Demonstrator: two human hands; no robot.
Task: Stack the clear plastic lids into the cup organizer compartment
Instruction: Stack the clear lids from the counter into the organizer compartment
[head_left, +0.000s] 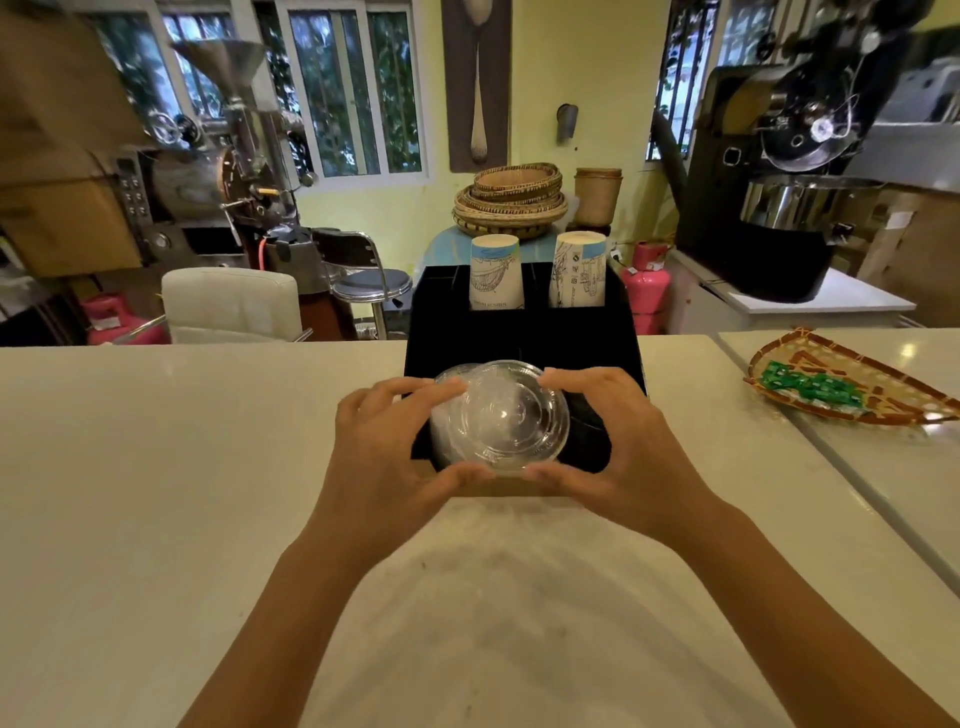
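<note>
A stack of clear plastic lids (501, 418) is held between both hands over the front of the black cup organizer (524, 332). My left hand (387, 441) grips the stack's left side with thumb below and fingers on top. My right hand (618, 439) grips the right side the same way. The lids sit over the organizer's front left compartment; whether they rest inside it I cannot tell. Two stacks of upside-down paper cups (494, 270) (580, 269) stand in the organizer's rear compartments.
The organizer stands on a white counter (156, 467). A woven tray (852, 384) with green packets lies at the right on an adjoining counter. Behind are a white chair (231, 304), a stool, coffee roasters and stacked baskets.
</note>
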